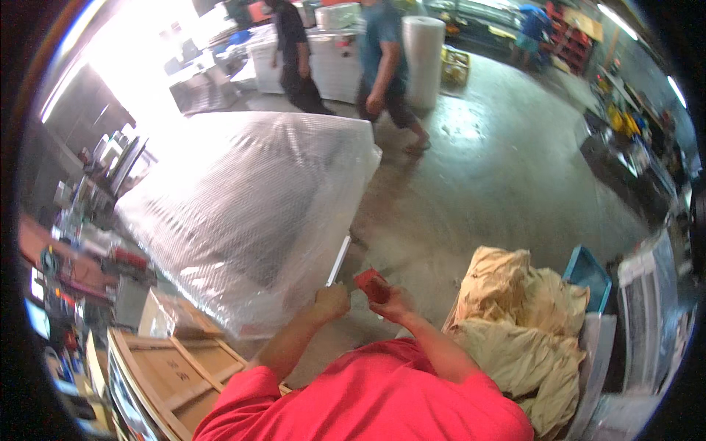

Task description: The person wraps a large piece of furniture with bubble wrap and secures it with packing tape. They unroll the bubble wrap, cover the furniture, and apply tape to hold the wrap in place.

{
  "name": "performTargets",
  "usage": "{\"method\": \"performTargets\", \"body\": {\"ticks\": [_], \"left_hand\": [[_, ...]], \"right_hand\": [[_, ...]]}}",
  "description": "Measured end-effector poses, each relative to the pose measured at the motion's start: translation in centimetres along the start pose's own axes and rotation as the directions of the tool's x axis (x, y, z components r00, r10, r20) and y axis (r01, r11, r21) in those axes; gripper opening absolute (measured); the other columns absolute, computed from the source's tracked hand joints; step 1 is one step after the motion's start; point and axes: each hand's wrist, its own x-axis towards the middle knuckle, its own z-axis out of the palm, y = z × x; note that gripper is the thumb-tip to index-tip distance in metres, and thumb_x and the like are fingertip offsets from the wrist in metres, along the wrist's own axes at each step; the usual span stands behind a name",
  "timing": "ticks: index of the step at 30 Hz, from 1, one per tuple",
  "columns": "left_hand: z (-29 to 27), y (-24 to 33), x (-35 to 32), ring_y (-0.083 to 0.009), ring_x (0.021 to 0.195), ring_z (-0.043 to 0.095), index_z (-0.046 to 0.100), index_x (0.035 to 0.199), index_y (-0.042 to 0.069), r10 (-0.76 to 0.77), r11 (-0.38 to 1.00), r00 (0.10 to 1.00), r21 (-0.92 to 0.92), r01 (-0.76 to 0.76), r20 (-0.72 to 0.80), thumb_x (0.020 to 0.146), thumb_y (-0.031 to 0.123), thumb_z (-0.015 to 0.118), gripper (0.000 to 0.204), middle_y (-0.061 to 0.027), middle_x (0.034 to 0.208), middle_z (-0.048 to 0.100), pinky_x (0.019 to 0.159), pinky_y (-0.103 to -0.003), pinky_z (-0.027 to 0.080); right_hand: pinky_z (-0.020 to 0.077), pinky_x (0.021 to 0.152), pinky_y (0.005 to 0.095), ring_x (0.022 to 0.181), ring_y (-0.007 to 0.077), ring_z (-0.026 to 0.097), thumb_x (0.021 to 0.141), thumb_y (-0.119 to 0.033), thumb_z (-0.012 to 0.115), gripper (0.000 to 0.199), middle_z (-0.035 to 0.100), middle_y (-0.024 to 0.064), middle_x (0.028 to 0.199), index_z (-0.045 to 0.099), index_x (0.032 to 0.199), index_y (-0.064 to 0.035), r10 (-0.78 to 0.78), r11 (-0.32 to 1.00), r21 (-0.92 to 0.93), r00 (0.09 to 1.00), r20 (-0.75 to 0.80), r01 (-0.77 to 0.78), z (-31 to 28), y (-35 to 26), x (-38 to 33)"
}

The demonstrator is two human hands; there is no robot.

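Note:
A large flat panel wrapped in bubble wrap (250, 198) lies in front of me to the left. My left hand (333, 300) is closed in a fist beside its near right corner. A slim white strip (338, 261) rises from that fist along the panel's edge; its kind is unclear. Just to the right, my right hand (396, 304) is closed around a small red block-shaped object (371, 285), whose kind I cannot make out. The two hands are close together but apart.
Two people (386, 62) walk past beyond the panel, near a tall white roll (424, 62). Crumpled tan cloth (515, 309) is heaped at my right, beside a blue tray (588, 275). Wooden-framed panels (173, 367) stand close at my left. Grey floor (500, 169) stretches ahead right.

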Motion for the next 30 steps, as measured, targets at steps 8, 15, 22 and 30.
{"method": "performTargets", "body": {"ticks": [8,15,22,30], "left_hand": [[-8.2,4.1,5.0,-0.0211,0.099,0.067,0.058,0.133,0.007,0.396,0.224,0.879,-0.957,0.187,0.264,0.100,0.057,0.051,0.060,-0.0093,0.125,0.065,0.078,-0.035,0.055],[-12.6,8.9,8.3,-0.0161,0.090,0.070,0.062,0.123,0.003,0.406,0.160,0.878,-0.965,0.206,0.255,0.102,0.028,0.060,0.033,-0.0073,0.106,0.071,0.080,-0.032,0.059],[-20.9,13.7,16.9,-0.0114,0.076,0.063,0.069,0.109,0.001,0.343,0.638,0.915,-0.767,-0.061,0.213,0.100,0.030,0.064,0.031,-0.0046,0.092,0.069,0.068,-0.029,0.054],[-41.0,16.0,40.1,-0.0216,0.062,0.067,0.072,0.075,0.000,0.256,0.939,0.948,0.184,-0.290,0.190,0.082,0.039,0.076,0.040,-0.0118,0.069,0.070,0.060,-0.040,0.053]], "right_hand": [[0.0584,0.080,0.0453,0.094,0.0407,0.071,0.069,-0.031,0.080,0.083,0.069,0.0233,0.114,0.052,0.147,-0.0296,-0.322,0.939,-0.223,0.901,-0.292,0.263,-6.2,-0.1,-2.3],[0.0571,0.066,0.0446,0.078,0.0365,0.070,0.069,-0.037,0.081,0.084,0.068,0.0196,0.098,0.052,0.146,-0.0253,-0.312,0.911,-0.366,0.899,-0.309,0.190,-10.5,0.7,-0.1],[0.0577,0.076,0.0443,0.092,0.0364,0.070,0.071,-0.028,0.081,0.082,0.069,0.0164,0.109,0.050,0.147,-0.0208,-0.184,0.978,-0.182,0.840,-0.510,0.104,-12.8,2.2,6.2],[0.0498,0.083,0.0257,0.089,0.0111,0.062,0.085,-0.022,0.077,0.070,0.070,0.0013,0.103,0.050,0.148,-0.0074,0.361,0.629,0.775,0.904,-0.230,-0.054,-12.1,3.7,19.8]]}}
